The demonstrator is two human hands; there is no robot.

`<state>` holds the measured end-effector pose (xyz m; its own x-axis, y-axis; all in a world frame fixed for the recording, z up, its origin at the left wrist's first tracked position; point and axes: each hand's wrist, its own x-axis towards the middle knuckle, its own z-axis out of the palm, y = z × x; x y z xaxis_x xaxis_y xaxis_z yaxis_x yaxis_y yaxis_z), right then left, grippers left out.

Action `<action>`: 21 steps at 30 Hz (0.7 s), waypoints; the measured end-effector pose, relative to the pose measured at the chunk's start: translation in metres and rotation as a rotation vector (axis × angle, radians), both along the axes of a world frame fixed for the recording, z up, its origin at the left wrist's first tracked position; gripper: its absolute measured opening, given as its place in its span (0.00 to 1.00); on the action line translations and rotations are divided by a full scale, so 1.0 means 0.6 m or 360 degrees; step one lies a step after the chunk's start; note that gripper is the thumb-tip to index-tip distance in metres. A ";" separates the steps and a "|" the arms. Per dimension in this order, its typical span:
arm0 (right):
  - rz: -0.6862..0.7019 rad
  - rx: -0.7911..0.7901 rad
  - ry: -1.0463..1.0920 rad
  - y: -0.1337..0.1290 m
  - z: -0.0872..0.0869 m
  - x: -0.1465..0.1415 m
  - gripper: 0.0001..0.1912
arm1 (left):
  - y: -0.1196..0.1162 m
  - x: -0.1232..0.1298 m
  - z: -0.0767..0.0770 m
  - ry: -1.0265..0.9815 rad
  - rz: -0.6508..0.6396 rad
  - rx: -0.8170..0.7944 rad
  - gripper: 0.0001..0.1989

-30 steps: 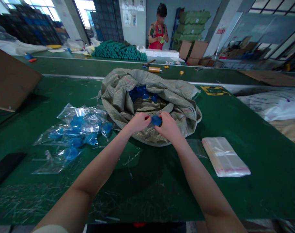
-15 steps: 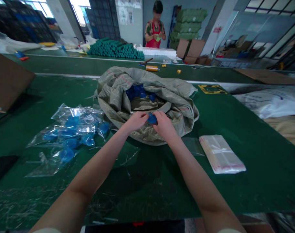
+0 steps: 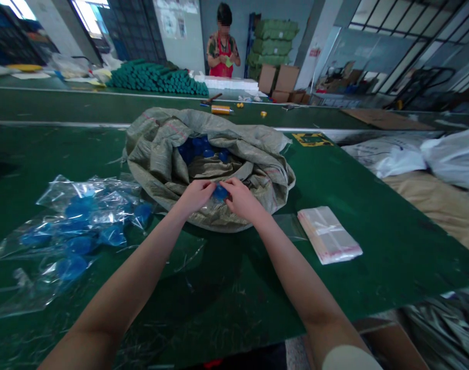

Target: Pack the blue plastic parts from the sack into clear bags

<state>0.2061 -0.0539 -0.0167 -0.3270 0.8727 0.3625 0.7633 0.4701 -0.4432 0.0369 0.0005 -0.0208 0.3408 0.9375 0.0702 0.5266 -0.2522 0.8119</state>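
L hand (image 3: 194, 198) & R hand (image 3: 242, 200) have fingers curled, pinching blue plastic cap (image 3: 220, 192) over woven poly sack (image 3: 153, 151). Bagged caps (image 3: 80, 216) lie left on green desk (image 3: 226, 308); clear poly bags (image 3: 329, 235) stacked right.

On my feed, the blue plastic cap (image 3: 220, 192) looks smooth and glossy, the woven plastic sack (image 3: 157, 139) rough and matt, the clear plastic bags (image 3: 326, 235) thin and shiny, and the green tabletop (image 3: 234, 303) dull, matt, faintly scuffed.
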 end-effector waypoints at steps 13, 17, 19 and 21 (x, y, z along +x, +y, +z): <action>-0.0167 0.0010 0.0192 -0.001 0.025 0.019 0.15 | -0.007 0.002 0.006 0.0013 0.0027 -0.0002 0.16; -0.0352 0.0127 0.0085 -0.003 0.028 0.012 0.12 | -0.007 0.003 0.003 0.0108 0.0046 -0.0032 0.17; -0.0362 0.0050 0.0116 0.000 0.020 0.009 0.10 | -0.006 0.005 0.001 0.0124 0.0050 -0.0057 0.16; -0.0396 -0.0084 0.0165 0.007 0.006 0.007 0.11 | -0.006 0.007 0.000 0.0101 0.0056 -0.0077 0.16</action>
